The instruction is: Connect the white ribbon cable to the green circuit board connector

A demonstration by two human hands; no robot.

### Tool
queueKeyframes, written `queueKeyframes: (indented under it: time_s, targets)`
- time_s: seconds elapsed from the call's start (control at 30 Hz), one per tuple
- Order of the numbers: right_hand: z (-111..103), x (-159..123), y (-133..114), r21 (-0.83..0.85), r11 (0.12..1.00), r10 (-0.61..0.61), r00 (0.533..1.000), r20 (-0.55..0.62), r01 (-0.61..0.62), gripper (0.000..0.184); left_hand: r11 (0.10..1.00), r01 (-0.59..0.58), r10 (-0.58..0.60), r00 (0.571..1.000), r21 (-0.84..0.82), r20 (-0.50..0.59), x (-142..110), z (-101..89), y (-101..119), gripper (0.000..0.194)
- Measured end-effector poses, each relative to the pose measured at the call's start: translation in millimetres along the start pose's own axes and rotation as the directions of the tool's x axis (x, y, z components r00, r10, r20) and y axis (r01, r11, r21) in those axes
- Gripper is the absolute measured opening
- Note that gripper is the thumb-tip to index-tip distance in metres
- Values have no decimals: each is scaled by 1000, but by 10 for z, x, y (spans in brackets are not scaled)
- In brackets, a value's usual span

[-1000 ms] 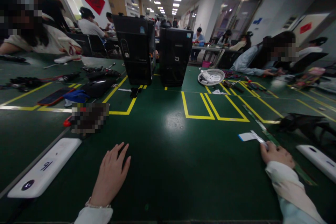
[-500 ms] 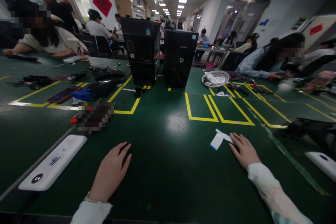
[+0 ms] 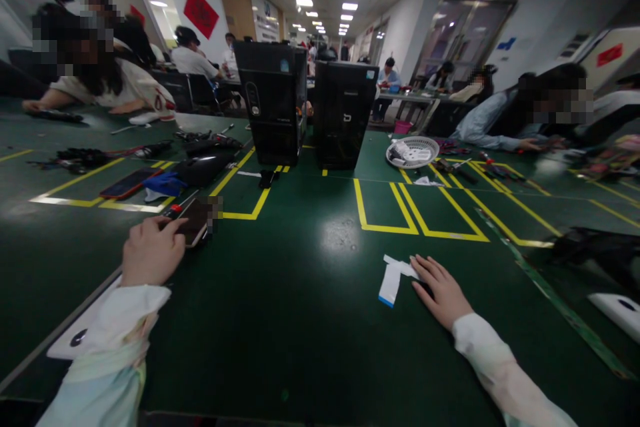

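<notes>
On the green table, a white flat ribbon cable (image 3: 389, 284) with a blue end lies folded. My right hand (image 3: 443, 290) rests beside it with fingers stretched out and the thumb apart; its fingertips touch the cable's right end, partly covering it. At the left, my left hand (image 3: 153, 250) is over the near edge of a dark phone-like device (image 3: 197, 221). Its fingers are loosely bent and apart. Just beyond them lies a screwdriver (image 3: 174, 209) with a red handle; whether the fingers touch it I cannot make out.
A white power bank-like box (image 3: 75, 340) lies partly under my left sleeve. Two black computer towers (image 3: 273, 107) stand at the back centre. A white basket (image 3: 413, 151) holds small parts. Yellow tape (image 3: 385, 228) marks the table (image 3: 280, 320). Co-workers sit at both sides.
My left hand has moved forward and left from the bare table to the dark device. My right hand has shifted left, and the ribbon cable has slid and turned along with it.
</notes>
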State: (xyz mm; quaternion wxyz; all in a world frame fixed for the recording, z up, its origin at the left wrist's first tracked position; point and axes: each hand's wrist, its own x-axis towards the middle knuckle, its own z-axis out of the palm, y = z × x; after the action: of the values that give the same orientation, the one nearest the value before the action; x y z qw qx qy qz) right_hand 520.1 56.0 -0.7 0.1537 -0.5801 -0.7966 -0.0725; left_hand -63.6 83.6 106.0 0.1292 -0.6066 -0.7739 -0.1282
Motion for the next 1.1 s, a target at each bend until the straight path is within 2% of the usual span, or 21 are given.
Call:
queueKeyframes:
  time_s: [0.2, 0.4, 0.67, 0.87, 1.1]
  targets:
    - [38, -1, 30, -9, 1000, -8, 1000, -15, 8, 53, 999, 32, -34, 994, 16, 109, 93, 128, -25, 44]
    - [49, -5, 32, -13, 1000, -6, 1000, -16, 5, 53, 1000, 21, -22, 989, 6, 149, 117, 165, -33, 44]
    - [-6, 15, -41, 7, 999, -33, 999, 1, 33, 52, 998, 62, -60, 995, -24, 85, 72, 102, -108, 45]
    - [-3, 102, -372, 55, 983, -174, 984, 26, 173, 51, 999, 25, -24, 999, -36, 34, -58, 78, -84, 46]
    - [-31, 290, -1044, 203, 925, -349, 929, 122, 321, 53, 976, -185, 189, 982, -111, 26, -499, 217, 327, 40]
